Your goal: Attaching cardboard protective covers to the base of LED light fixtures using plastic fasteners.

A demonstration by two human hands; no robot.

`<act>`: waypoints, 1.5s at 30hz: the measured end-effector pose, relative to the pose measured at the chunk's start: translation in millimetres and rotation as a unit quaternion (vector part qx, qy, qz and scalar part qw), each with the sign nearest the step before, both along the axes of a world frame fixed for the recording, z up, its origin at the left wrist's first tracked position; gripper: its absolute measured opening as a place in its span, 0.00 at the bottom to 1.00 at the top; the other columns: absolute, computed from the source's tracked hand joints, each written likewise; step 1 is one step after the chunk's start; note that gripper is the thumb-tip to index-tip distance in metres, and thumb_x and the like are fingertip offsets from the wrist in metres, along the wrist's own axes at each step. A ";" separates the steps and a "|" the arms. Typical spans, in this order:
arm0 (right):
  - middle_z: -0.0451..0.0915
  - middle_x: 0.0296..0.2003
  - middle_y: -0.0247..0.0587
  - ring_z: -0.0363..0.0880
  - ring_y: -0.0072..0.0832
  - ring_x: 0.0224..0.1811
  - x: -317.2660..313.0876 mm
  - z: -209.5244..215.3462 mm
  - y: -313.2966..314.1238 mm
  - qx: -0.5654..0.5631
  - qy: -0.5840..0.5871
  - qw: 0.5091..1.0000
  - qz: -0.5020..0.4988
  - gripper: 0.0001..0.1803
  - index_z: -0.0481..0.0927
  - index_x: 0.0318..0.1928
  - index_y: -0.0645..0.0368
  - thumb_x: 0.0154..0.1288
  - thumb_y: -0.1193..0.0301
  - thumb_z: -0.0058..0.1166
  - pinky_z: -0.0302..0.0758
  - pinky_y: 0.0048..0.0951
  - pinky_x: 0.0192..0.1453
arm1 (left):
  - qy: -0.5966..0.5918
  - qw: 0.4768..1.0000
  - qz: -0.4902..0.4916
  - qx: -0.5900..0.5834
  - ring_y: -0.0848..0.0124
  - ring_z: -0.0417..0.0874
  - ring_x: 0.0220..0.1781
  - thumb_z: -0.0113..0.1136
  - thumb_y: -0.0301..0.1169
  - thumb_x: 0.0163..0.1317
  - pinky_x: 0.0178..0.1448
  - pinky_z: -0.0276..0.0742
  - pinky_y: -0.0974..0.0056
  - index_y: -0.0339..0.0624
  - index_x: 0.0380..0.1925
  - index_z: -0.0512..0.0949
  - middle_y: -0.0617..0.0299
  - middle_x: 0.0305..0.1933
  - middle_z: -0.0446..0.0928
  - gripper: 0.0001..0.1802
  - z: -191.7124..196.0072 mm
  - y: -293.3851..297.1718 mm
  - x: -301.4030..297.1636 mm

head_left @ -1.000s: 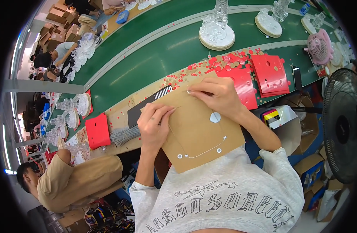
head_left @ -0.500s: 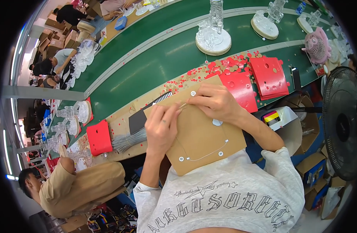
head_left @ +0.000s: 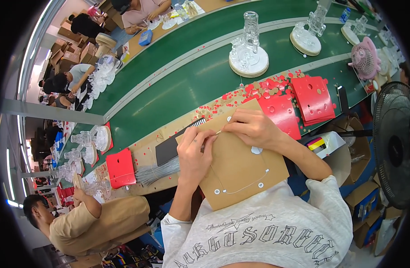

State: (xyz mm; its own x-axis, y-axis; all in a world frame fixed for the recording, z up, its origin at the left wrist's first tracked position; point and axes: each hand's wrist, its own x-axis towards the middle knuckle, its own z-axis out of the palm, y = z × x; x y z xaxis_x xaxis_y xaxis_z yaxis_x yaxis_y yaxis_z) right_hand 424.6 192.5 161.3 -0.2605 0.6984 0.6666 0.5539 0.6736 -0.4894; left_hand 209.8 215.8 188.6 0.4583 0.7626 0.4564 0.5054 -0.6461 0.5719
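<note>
Both my hands are over a square brown cardboard sheet [head_left: 240, 172] that rests against my shirt and the table edge. My left hand [head_left: 196, 152] is closed in a pinch, and my right hand [head_left: 254, 129] pinches just beside it. A short bit of thin wire [head_left: 218, 132] shows between the two sets of fingertips. White round washers [head_left: 217, 191] sit near the sheet's corners. A thin pale cord [head_left: 247, 186] curves between two small white tabs along the near side. Left of the sheet lies a bundle of grey wire ties [head_left: 158, 173].
Red punched sheets [head_left: 313, 100] are stacked at the right, with another red stack [head_left: 121, 167] at the left. Red and brown discs [head_left: 272, 87] litter the table. Clear models on round bases [head_left: 249, 60] stand on the green belt. A black fan [head_left: 394, 147] is at far right; a co-worker [head_left: 97, 219] sits left.
The view has shifted slightly, so everything sits a little lower and to the right. My fingertips stay together over the cardboard. The co-worker at the left has moved an arm forward.
</note>
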 end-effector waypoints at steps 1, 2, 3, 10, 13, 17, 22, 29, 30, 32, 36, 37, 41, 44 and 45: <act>0.81 0.31 0.36 0.82 0.34 0.34 -1.1 -0.5 0.1 -0.005 0.004 1.000 0.002 0.14 0.87 0.39 0.59 0.49 0.81 0.66 0.80 0.35 0.35 | -0.001 1.000 0.002 0.002 0.69 0.79 0.26 0.72 0.17 0.54 0.30 0.76 0.66 0.35 0.33 0.84 0.60 0.28 0.75 0.07 0.9 -0.5 -0.5; 0.81 0.31 0.36 0.82 0.34 0.34 -2.2 -1.2 0.1 -0.003 0.003 1.000 0.003 0.14 0.87 0.39 0.59 0.49 0.81 0.66 0.80 0.35 0.35 | -0.010 1.000 0.003 -0.017 0.69 0.79 0.26 0.72 0.17 0.54 0.30 0.77 0.67 0.34 0.33 0.84 0.60 0.28 0.75 0.07 2.3 -1.4 -0.4; 0.81 0.31 0.36 0.82 0.34 0.34 -3.1 -1.9 0.0 0.000 0.006 1.000 0.004 0.14 0.87 0.39 0.59 0.49 0.81 0.66 0.80 0.35 0.35 | -0.018 0.999 0.004 -0.037 0.70 0.80 0.25 0.72 0.17 0.55 0.30 0.78 0.68 0.33 0.33 0.84 0.60 0.29 0.76 0.07 3.1 -1.6 -0.6; 0.80 0.30 0.35 0.82 0.33 0.33 -2.7 0.5 -1.5 0.015 -0.008 1.000 0.007 0.13 0.87 0.39 0.59 0.50 0.80 0.67 0.79 0.34 0.34 | -0.002 1.000 -0.004 0.009 0.70 0.81 0.26 0.71 0.16 0.56 0.31 0.78 0.68 0.33 0.33 0.83 0.59 0.29 0.76 0.07 -4.5 -2.5 -2.2; 0.77 0.29 0.38 0.81 0.34 0.33 -1.9 3.9 -1.2 0.009 -0.006 1.000 0.017 0.09 0.84 0.36 0.60 0.52 0.80 0.64 0.80 0.35 0.36 | 0.001 1.000 -0.002 0.015 0.69 0.82 0.27 0.71 0.16 0.56 0.31 0.79 0.67 0.33 0.33 0.83 0.59 0.29 0.76 0.07 -3.6 -3.4 -0.5; 0.78 0.28 0.34 0.81 0.31 0.31 -1.5 5.7 4.4 0.014 -0.019 0.999 0.037 0.11 0.88 0.38 0.58 0.50 0.77 0.70 0.78 0.33 0.32 | 0.014 0.999 -0.001 0.035 0.65 0.82 0.28 0.72 0.17 0.54 0.31 0.79 0.65 0.35 0.31 0.82 0.58 0.29 0.77 0.07 -0.2 -3.0 -1.1; 0.76 0.28 0.35 0.80 0.33 0.30 -1.6 4.6 4.5 0.018 -0.012 0.999 0.033 0.09 0.87 0.35 0.57 0.51 0.76 0.70 0.78 0.33 0.32 | -0.002 1.000 -0.023 0.006 0.63 0.83 0.28 0.71 0.17 0.54 0.29 0.81 0.64 0.34 0.30 0.81 0.57 0.31 0.77 0.07 1.3 -2.3 1.6; 0.78 0.27 0.38 0.81 0.35 0.29 -7.9 12.3 2.9 -0.014 -0.031 0.998 0.046 0.08 0.87 0.33 0.59 0.51 0.79 0.70 0.77 0.35 0.31 | -0.005 0.986 -0.038 -0.164 0.57 0.82 0.35 0.69 0.19 0.52 0.40 0.79 0.55 0.34 0.29 0.79 0.55 0.28 0.76 0.07 18.3 8.0 -4.3; 0.78 0.27 0.38 0.81 0.35 0.28 -8.1 11.8 3.4 -0.018 -0.024 0.999 0.044 0.08 0.87 0.33 0.59 0.51 0.79 0.69 0.77 0.35 0.31 | 0.028 0.989 -0.063 -0.133 0.58 0.83 0.36 0.68 0.19 0.52 0.41 0.79 0.55 0.34 0.29 0.79 0.55 0.29 0.77 0.07 20.6 10.7 -4.3; 0.78 0.27 0.38 0.80 0.35 0.28 -9.4 12.4 3.1 -0.025 -0.013 0.999 0.046 0.07 0.86 0.33 0.60 0.51 0.79 0.69 0.77 0.35 0.30 | 0.059 0.990 -0.081 -0.098 0.59 0.83 0.36 0.68 0.19 0.53 0.41 0.80 0.55 0.34 0.29 0.79 0.56 0.30 0.78 0.06 23.3 14.4 -4.5; 0.77 0.28 0.38 0.81 0.35 0.30 -11.7 10.8 4.5 -0.013 -0.029 0.999 0.042 0.06 0.84 0.32 0.60 0.52 0.78 0.68 0.78 0.35 0.33 | 0.194 0.966 -0.163 0.041 0.55 0.83 0.41 0.64 0.23 0.57 0.46 0.81 0.55 0.32 0.32 0.80 0.53 0.31 0.79 0.05 28.1 25.6 -3.0; 0.77 0.28 0.38 0.81 0.35 0.29 -11.3 11.5 5.1 -0.018 -0.023 0.999 0.041 0.06 0.84 0.32 0.60 0.53 0.78 0.68 0.78 0.35 0.33 | 0.238 0.953 -0.180 0.060 0.55 0.83 0.43 0.62 0.23 0.56 0.48 0.81 0.54 0.33 0.32 0.80 0.52 0.31 0.79 0.05 30.2 28.1 -1.1; 0.77 0.28 0.39 0.80 0.35 0.29 -9.3 10.1 4.1 -0.061 -0.012 0.997 0.040 0.05 0.85 0.33 0.61 0.55 0.78 0.68 0.78 0.35 0.33 | 0.324 0.915 -0.241 0.015 0.54 0.83 0.40 0.58 0.24 0.53 0.47 0.81 0.53 0.34 0.31 0.81 0.51 0.32 0.80 0.07 24.9 40.6 -1.5; 0.77 0.29 0.40 0.80 0.37 0.29 -8.0 13.6 5.6 -0.097 0.007 0.994 0.052 0.05 0.85 0.33 0.61 0.56 0.78 0.67 0.77 0.36 0.34 | 0.304 0.917 -0.257 0.004 0.55 0.83 0.36 0.58 0.26 0.54 0.43 0.81 0.52 0.35 0.29 0.80 0.52 0.30 0.81 0.05 22.7 45.0 -2.3; 0.77 0.29 0.40 0.80 0.37 0.29 -5.9 13.3 5.6 -0.094 0.002 0.994 0.053 0.05 0.85 0.33 0.61 0.56 0.78 0.67 0.77 0.36 0.34 | 0.301 0.919 -0.255 0.007 0.55 0.83 0.36 0.58 0.26 0.54 0.43 0.81 0.52 0.35 0.29 0.80 0.52 0.30 0.81 0.05 23.0 43.8 -1.8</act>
State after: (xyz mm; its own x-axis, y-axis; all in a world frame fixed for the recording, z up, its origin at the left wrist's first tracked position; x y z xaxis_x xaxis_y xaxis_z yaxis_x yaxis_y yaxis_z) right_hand 418.7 198.1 174.6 -0.3367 0.7798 0.5277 0.4818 0.6242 -0.6150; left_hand 208.0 259.6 211.6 0.9271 0.3747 0.0108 0.3572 -0.8917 0.2779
